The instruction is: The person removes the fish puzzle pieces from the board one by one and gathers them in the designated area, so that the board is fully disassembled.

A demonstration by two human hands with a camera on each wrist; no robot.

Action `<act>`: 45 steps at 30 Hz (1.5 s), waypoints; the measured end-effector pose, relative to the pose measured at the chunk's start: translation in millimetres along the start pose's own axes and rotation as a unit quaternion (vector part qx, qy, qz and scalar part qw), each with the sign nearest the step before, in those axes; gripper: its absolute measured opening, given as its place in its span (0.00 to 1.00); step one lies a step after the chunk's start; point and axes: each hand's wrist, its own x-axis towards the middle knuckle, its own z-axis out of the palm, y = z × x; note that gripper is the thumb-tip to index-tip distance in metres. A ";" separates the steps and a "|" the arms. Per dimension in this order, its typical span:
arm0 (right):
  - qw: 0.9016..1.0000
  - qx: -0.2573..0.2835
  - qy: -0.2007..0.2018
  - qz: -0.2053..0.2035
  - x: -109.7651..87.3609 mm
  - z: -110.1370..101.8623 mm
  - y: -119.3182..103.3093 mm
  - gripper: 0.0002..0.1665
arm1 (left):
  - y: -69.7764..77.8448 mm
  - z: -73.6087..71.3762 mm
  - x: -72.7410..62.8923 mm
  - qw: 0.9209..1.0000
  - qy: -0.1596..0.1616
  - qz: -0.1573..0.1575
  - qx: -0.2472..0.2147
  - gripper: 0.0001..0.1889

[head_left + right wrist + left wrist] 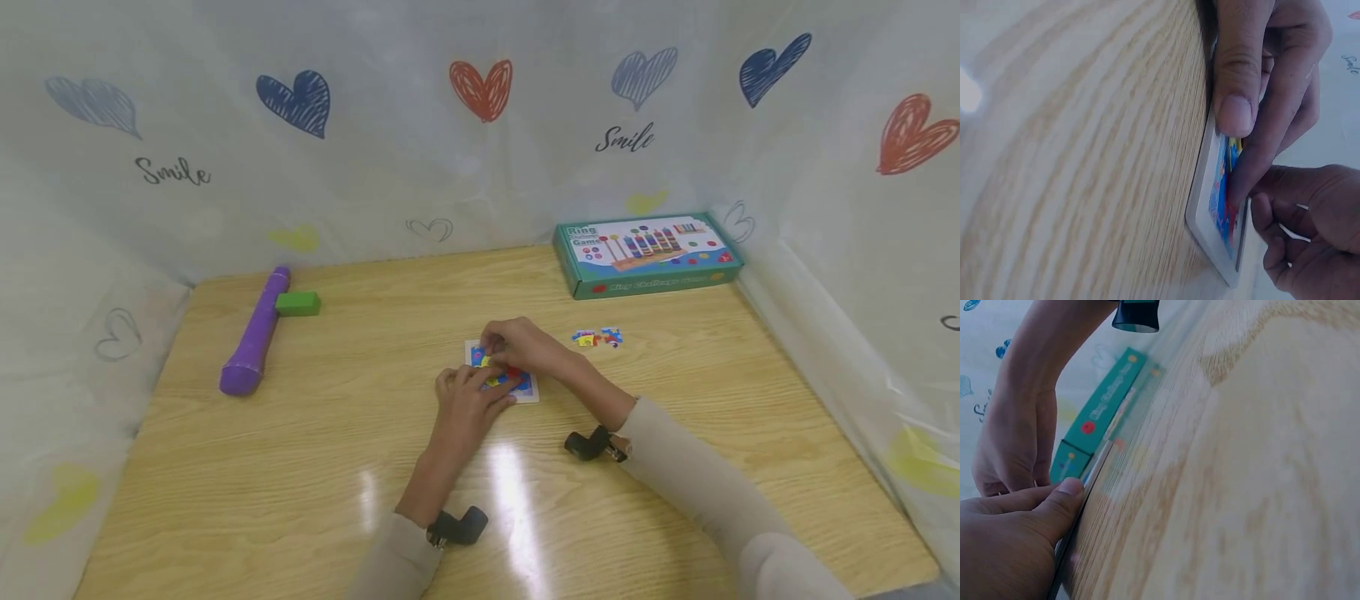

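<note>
A small jigsaw puzzle [528,390] in a pale frame lies on the table, its picture blue, yellow and red. My left hand [468,404] rests on its near left part, fingers stretched over the pieces. In the right wrist view the left thumb [1237,115] lies at the frame's edge and a finger touches the picture. My right hand [525,343] bends over the far side of the puzzle with curled fingers. Seen from the right wrist, those fingers [1275,240] are bunched beside the frame; whatever lies between the fingertips is hidden. Loose puzzle pieces [587,338] lie to the right.
At the back right stands a green Ring Challenge Game box [648,254]. On the left lie a purple, microphone-shaped object [255,342] and a green block [298,303] touching it. A white sheet with printed hearts [480,167] closes off the table's back and sides.
</note>
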 end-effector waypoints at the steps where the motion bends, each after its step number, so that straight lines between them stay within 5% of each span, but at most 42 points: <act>1: 1.000 -0.006 0.002 0.001 -1.0 -0.3 -1.1 0.08 | 0.0 -0.1 0.0 1.000 -0.001 0.000 -0.001 0.16; 17: 1.000 -0.009 -0.012 0.013 3.8 0.6 -6.4 0.05 | -0.6 0.8 0.6 1.000 0.008 0.008 0.001 0.16; 45: 0.995 -0.072 0.066 -0.015 -22.0 -19.9 12.2 0.10 | -0.4 -1.7 0.4 1.000 0.013 0.013 -0.017 0.16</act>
